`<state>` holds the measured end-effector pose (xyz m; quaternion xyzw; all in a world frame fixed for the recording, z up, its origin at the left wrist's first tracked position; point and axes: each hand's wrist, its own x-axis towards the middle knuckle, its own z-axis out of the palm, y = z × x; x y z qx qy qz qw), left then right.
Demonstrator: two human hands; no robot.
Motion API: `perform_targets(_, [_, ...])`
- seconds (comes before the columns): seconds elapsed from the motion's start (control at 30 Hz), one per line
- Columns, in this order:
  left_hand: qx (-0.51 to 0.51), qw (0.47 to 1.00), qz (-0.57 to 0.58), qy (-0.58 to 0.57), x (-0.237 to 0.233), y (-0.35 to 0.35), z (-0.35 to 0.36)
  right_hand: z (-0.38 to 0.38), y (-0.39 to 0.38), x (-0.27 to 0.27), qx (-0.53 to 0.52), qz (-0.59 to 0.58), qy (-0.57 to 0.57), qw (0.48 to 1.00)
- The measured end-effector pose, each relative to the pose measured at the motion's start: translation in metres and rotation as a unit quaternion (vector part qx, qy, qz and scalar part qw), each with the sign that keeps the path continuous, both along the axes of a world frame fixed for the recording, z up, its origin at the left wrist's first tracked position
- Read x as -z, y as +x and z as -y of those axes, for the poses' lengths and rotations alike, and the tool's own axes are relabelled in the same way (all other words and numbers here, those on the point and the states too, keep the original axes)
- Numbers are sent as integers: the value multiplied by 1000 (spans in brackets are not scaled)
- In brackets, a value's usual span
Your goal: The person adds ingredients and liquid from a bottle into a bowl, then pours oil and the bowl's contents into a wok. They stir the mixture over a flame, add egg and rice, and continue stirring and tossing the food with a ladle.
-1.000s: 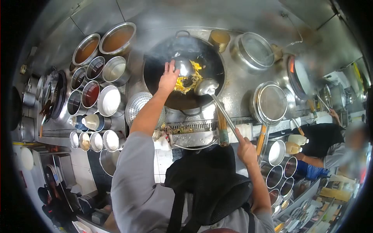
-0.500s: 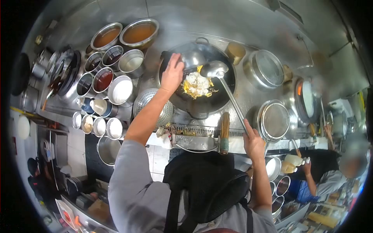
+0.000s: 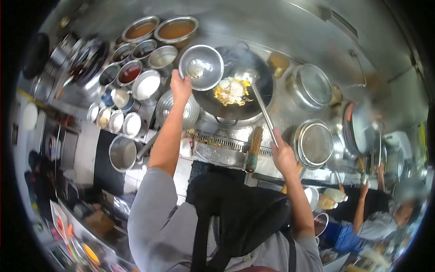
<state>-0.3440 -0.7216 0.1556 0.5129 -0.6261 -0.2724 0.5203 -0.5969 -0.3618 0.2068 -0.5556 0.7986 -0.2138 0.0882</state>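
Observation:
My left hand [image 3: 181, 87] grips the rim of a round metal bowl [image 3: 212, 68], tilted to show its nearly bare inside, over the left edge of a dark wok [image 3: 260, 97]. My right hand [image 3: 282, 153] is closed round the long handle of a metal ladle [image 3: 263, 108]. The ladle's head is in the wok, touching or just behind the food, partly hidden by haze. White rice [image 3: 231, 90] with yellow egg [image 3: 220, 96] lies in the middle of the wok.
Left of the wok are a perforated strainer [image 3: 190, 111], a pot of white powder [image 3: 146, 85] and several sauce pots. A bamboo brush [image 3: 255, 147] lies at the front edge. Sieves [image 3: 316, 143] stand on the right. Another person's forearm [image 3: 361, 206] shows at far right.
The metal bowl has come up and left out of the wok, turned with its inside facing me. My right hand and the ladle have shifted slightly left. The whole view has tilted a little.

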Motion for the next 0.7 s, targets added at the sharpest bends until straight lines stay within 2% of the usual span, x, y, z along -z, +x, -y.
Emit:
perform_targets(0.07, [29, 966, -231, 117, 0, 44, -43, 12, -9, 16, -3, -28, 176, 984])
perform_targets(0.1, [7, 948, -266, 172, -25, 65, -87, 17, -15, 26, -18, 1, 218, 976])
perform_targets(0.13, [-18, 931, -320, 175, -13, 88, -111, 19, -25, 35, -35, -1, 217, 976])
perform_targets(0.17, [-37, 935, -300, 184, 1, 117, -138, 20, -40, 43, -83, 69, 125, 986])
perform_targets(0.2, [-103, 918, -335, 186, 5, 138, -174, 22, -49, 48, -130, 141, 36, 981])
perform_targets(0.23, [-109, 917, -355, 148, 22, 166, -208, 24, -42, 24, -86, 195, 80, 974])
perform_targets(0.27, [-165, 913, -327, 181, 31, 195, -249, 21, -41, 27, -101, 197, 94, 971])
perform_targets(0.3, [-204, 898, -351, 171, 45, 219, -288, 20, -41, 29, -59, 204, 93, 973])
perform_targets(0.33, [-260, 878, -367, 166, 36, 229, -328, 23, -40, 31, -22, 207, 90, 974])
perform_targets(0.37, [-288, 864, -379, 164, 35, 243, -360, 24, -37, 32, -62, 93, 67, 991])
perform_targets(0.4, [-327, 847, -390, 156, 34, 259, -399, 27, -49, 58, -80, 60, 78, 992])
perform_targets(0.43, [-391, 819, -386, 161, 32, 270, -432, 32, -58, 74, -78, 79, 100, 989])
perform_targets(0.47, [-423, 793, -416, 137, 58, 297, -464, 41, -65, 76, -81, 82, 118, 986])
perform_targets(0.5, [-478, 762, -421, 117, 56, 307, -488, 57, -103, 108, -143, 158, 99, 972])
perform_targets(0.53, [-492, 745, -440, 91, 55, 318, -514, 63, -92, 73, -104, 286, 157, 939])
perform_targets(0.57, [-494, 744, -451, 17, 55, 325, -535, 60, -73, 44, -106, 343, 133, 924])
perform_targets(0.63, [-580, 682, -445, -8, 59, 336, -576, 69, -56, 31, -113, 286, 109, 945])
perform_targets(0.7, [-647, 616, -448, -44, 71, 353, -619, 88, -67, 70, -165, 131, 50, 976])
